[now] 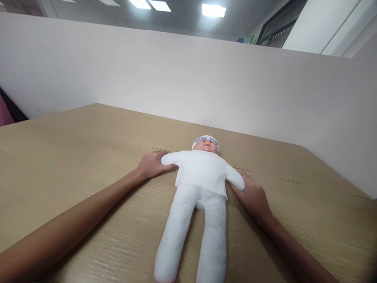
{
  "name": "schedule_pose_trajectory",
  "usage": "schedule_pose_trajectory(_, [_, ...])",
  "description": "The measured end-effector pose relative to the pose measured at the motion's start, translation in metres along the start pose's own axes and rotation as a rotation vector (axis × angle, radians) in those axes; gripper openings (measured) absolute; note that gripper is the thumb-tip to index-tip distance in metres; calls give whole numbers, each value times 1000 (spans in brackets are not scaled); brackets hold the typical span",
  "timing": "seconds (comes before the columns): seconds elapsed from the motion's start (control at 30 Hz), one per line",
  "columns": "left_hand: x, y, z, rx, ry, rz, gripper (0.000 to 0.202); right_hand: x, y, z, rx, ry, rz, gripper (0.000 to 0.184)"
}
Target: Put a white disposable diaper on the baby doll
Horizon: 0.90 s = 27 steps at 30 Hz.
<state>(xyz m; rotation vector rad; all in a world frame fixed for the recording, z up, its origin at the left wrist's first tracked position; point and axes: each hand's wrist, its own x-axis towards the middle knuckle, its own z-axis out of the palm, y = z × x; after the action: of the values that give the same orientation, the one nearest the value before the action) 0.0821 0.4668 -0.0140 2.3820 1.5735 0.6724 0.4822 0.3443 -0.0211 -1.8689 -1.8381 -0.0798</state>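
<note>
A soft white baby doll (200, 173) lies on its back on the wooden table (73, 165), head away from me and legs towards me, wearing a white headband with blue letters. My left hand (150, 164) is closed around the end of the doll's arm on the left side. On the other side, my right hand (252, 194) grips the end of the doll's other arm, fingers curled under it. Both of the doll's arms are spread outwards.
A white partition wall (206, 86) runs along the far edge of the table. A dark and pink object (7, 112) shows at the left edge. Ceiling lights and a dark cabinet are visible above the partition.
</note>
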Motion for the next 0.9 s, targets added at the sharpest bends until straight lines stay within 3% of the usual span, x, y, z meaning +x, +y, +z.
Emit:
schedule_pose_trajectory(0.1, [28, -3, 8, 62, 36, 25, 69, 31, 6, 9, 8, 13, 7, 42])
schedule_pose_trajectory(0.2, [36, -7, 12, 64, 92, 83, 71, 46, 14, 14, 31, 31, -9, 45])
schedule_pose_trajectory(0.43, [4, -33, 6, -58, 96, 225, 60, 19, 38, 7, 76, 24, -153, 57])
schedule_pose_trajectory(0.73, [19, -44, 12, -111, 31, 193, 59, 28, 44, 14, 98, -17, -75, 60])
schedule_pose_trajectory(0.9, [15, -43, 15, -61, 55, 137, 66, 25, 43, 18, 46, 49, -69, 66])
